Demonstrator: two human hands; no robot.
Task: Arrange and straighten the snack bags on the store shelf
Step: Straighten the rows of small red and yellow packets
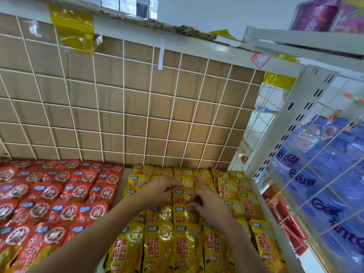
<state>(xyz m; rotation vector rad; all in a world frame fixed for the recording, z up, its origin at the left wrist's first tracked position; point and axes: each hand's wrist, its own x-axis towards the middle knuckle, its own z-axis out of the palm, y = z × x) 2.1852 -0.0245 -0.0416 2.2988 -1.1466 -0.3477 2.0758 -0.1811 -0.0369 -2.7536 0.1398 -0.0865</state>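
Both on yellow bags [159,245]: left hand [160,187] flat, right hand [208,206] grip unclear | red bags [59,194] beside | grid [123,107] behind

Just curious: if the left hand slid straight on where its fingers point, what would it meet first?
Likely the yellow snack bags at the back, just past the left hand; depth is unclear.

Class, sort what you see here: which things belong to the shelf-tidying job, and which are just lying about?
Part of the job: yellow snack bags, red snack bags, left hand, right hand.
Just lying about: cardboard sheet, yellow tape, blue packs, purple packs, price tag.
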